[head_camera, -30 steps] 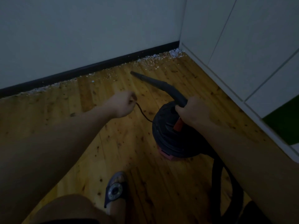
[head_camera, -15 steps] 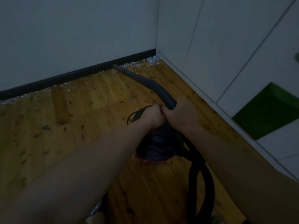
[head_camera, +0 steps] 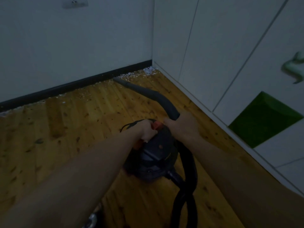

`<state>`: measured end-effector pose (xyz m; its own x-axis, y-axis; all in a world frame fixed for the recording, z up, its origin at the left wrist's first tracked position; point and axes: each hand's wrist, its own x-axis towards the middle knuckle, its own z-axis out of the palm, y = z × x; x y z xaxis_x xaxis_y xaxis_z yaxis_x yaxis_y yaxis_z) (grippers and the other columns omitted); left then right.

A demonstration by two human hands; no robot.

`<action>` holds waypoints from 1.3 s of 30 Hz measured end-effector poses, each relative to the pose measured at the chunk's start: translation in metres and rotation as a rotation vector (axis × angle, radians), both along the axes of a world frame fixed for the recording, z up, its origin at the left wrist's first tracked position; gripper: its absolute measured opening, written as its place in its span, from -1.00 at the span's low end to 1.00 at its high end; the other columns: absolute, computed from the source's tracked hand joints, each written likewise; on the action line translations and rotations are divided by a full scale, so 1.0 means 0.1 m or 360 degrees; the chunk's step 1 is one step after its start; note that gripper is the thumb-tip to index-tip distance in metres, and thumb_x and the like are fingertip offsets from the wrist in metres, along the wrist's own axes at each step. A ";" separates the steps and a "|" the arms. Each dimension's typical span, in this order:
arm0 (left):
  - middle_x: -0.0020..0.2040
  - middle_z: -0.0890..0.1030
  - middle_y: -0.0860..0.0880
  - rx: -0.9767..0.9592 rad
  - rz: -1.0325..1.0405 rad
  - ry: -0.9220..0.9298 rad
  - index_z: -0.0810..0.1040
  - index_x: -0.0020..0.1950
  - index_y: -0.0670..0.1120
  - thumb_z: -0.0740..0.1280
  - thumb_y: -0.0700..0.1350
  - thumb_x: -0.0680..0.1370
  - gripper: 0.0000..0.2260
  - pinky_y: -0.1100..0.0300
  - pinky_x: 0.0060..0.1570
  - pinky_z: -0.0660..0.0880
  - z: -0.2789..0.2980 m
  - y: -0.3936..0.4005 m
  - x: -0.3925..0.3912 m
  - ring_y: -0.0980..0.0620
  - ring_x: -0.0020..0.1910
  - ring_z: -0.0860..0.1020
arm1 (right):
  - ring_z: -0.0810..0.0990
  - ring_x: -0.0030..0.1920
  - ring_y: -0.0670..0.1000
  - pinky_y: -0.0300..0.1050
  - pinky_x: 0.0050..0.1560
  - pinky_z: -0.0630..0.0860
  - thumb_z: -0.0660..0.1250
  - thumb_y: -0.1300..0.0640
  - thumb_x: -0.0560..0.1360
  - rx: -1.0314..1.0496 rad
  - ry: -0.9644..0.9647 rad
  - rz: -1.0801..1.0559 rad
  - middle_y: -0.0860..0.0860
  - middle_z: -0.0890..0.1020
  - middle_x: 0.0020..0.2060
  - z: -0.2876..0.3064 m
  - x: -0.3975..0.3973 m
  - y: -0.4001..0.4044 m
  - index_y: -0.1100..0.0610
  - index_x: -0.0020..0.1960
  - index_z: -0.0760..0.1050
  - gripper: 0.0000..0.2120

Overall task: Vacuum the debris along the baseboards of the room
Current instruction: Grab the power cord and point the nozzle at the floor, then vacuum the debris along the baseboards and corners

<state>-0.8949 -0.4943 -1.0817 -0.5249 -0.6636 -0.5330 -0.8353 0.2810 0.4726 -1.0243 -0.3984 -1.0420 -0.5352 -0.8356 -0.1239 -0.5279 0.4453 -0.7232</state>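
A small dark canister vacuum stands on the wooden floor. My right hand grips the rear of its black nozzle tube, whose tip lies near the black baseboard. My left hand is closed on top of the canister beside an orange-red part, with a loop of the black cord at its fingers. White debris is piled in the corner and scattered along the baseboard. The black hose curls back from the canister.
White cabinet doors line the right side, one with a green panel. A wall socket sits high on the white wall. A sandal tip shows at the bottom edge.
My left hand came in from the cord on the floor to the top of the canister. The view lifted and the nozzle tip swung closer to the baseboard.
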 end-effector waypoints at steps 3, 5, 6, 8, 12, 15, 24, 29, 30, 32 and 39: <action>-0.28 0.66 -0.09 0.0013 -0.0185 -0.0190 0.55 0.03 -0.16 0.25 -0.10 0.65 -0.84 0.17 -0.28 0.49 0.06 0.04 0.19 -0.01 -0.33 0.58 | 0.50 -0.47 -0.02 -0.24 -0.52 0.34 0.43 0.03 0.50 0.0052 -0.0186 -0.0112 0.00 0.51 -0.45 -0.01 0.10 0.03 0.10 -0.30 0.45 -0.72; -0.19 0.69 -0.17 0.0094 -0.0198 -0.0255 0.59 0.05 -0.20 0.24 -0.11 0.64 -0.80 0.17 -0.30 0.50 0.07 0.06 0.34 -0.02 -0.34 0.58 | 0.46 -0.53 -0.05 -0.28 -0.57 0.32 0.41 0.06 0.54 0.0097 -0.0410 -0.0209 -0.01 0.48 -0.53 0.01 0.18 0.08 0.13 -0.33 0.44 -0.68; -0.13 0.72 -0.19 0.0086 -0.0193 -0.0284 0.60 0.04 -0.19 0.24 -0.08 0.63 -0.79 0.14 -0.24 0.52 0.07 0.10 0.42 -0.05 -0.30 0.60 | 0.46 -0.54 -0.03 -0.26 -0.52 0.36 0.41 0.06 0.54 0.0123 -0.0564 -0.0252 0.00 0.47 -0.57 0.02 0.23 0.10 0.15 -0.35 0.43 -0.65; 0.01 0.72 -0.17 -0.0090 -0.0196 -0.0389 0.59 0.05 -0.14 0.24 0.10 0.64 -0.68 0.09 -0.08 0.51 0.02 0.19 0.56 -0.11 -0.08 0.66 | 0.52 -0.48 0.06 -0.14 -0.34 0.46 0.39 0.06 0.53 0.0179 -0.0822 -0.0253 0.04 0.51 -0.57 0.03 0.30 0.16 0.19 -0.40 0.44 -0.62; 0.20 0.62 -0.19 -0.0450 -0.0142 -0.0414 0.55 0.21 -0.10 0.04 0.43 0.60 -0.34 0.01 0.08 0.47 -0.21 0.37 0.78 -0.19 0.15 0.58 | 0.62 -0.39 0.08 0.09 -0.20 0.63 0.45 0.03 0.56 0.0125 -0.1460 -0.0078 0.11 0.58 -0.35 0.07 0.42 0.26 0.23 -0.05 0.56 -0.75; 0.21 0.61 -0.19 -0.0529 -0.0155 -0.0328 0.51 0.23 -0.05 0.04 0.46 0.58 -0.36 -0.02 0.08 0.46 -0.27 0.39 0.86 -0.20 0.16 0.58 | 0.68 -0.31 0.12 0.17 -0.15 0.68 0.45 -0.11 0.57 0.0194 -0.1758 0.0050 0.09 0.64 -0.32 0.13 0.44 0.38 0.09 0.31 0.47 -0.58; 0.37 0.55 -0.14 -0.0426 -0.0199 -0.0227 0.43 0.45 -0.07 0.22 0.19 0.67 -0.54 0.02 0.22 0.42 -0.13 0.43 1.04 -0.17 0.33 0.50 | 0.53 -0.47 0.00 -0.07 -0.36 0.53 0.39 -0.20 0.58 0.0241 -0.1226 0.0170 0.00 0.51 -0.46 0.29 0.43 0.66 0.18 0.11 0.55 -0.58; 0.33 0.55 -0.19 -0.0437 -0.0161 -0.0346 0.43 0.43 -0.13 0.16 0.18 0.70 -0.54 -0.01 0.22 0.45 -0.10 0.38 1.22 -0.22 0.28 0.51 | 0.53 -0.50 0.04 -0.05 -0.39 0.54 0.38 -0.10 0.62 0.0212 -0.0620 0.0365 0.04 0.51 -0.46 0.40 0.43 0.68 0.16 -0.13 0.45 -0.65; 0.31 0.56 -0.20 -0.0448 -0.0156 -0.0352 0.44 0.41 -0.14 0.16 0.17 0.70 -0.55 0.00 0.21 0.45 -0.09 0.37 1.26 -0.22 0.26 0.52 | 0.54 -0.53 0.03 -0.08 -0.42 0.54 0.37 -0.09 0.63 0.0219 -0.0481 0.0396 0.04 0.52 -0.47 0.43 0.41 0.68 0.16 -0.15 0.45 -0.65; 0.24 0.59 -0.20 -0.0440 -0.0151 -0.0309 0.47 0.35 -0.16 0.18 0.14 0.71 -0.59 0.05 0.10 0.43 -0.07 0.32 1.35 -0.21 0.21 0.54 | 0.55 -0.57 -0.01 -0.14 -0.48 0.51 0.34 -0.10 0.64 0.0247 -0.0248 0.0409 0.05 0.55 -0.47 0.48 0.35 0.67 0.15 -0.16 0.46 -0.64; 0.12 0.61 -0.12 -0.0342 -0.0291 -0.0317 0.45 0.33 -0.09 0.21 0.13 0.70 -0.65 0.08 0.04 0.44 0.01 0.20 1.58 -0.15 0.15 0.57 | 0.58 -0.51 0.06 0.06 -0.35 0.65 0.33 -0.06 0.65 0.0201 -0.0188 0.0087 0.12 0.58 -0.43 0.25 0.13 0.64 0.21 -0.10 0.51 -0.66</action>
<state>-0.7373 -0.4740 -1.0812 -0.5449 -0.6766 -0.4953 -0.8320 0.5098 0.2190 -1.0112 -0.3339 -1.0167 -0.4646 -0.8370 -0.2892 -0.4685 0.5094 -0.7218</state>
